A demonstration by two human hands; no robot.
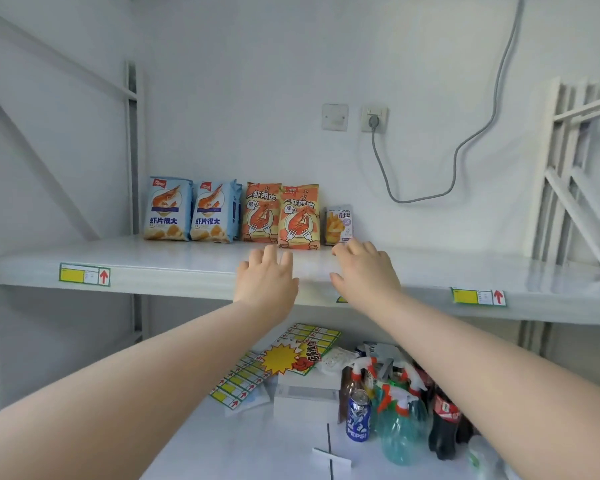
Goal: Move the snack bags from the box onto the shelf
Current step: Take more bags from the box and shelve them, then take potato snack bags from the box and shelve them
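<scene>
Along the back of the shelf [174, 268] stand two blue snack bags [168, 209], two orange snack bags [298, 216] and a small purple bag [339, 225], all upright. My left grip [267, 275] hovers spread apart before the orange pair. My right grip [364, 271], also spread and empty, is at the purple bag's foot. I'd nudge with flat fingers so nothing topples. The box is out of view.

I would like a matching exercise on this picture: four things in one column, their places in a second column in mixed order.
Things:
1. blue snack bags
2. orange snack bags
3. small purple snack bag
4. Pepsi can

Places:
A. lower shelf
B. right end of the bag row
C. left end of the bag row
D. middle of the bag row

Pairs: 1-C, 2-D, 3-B, 4-A
</scene>
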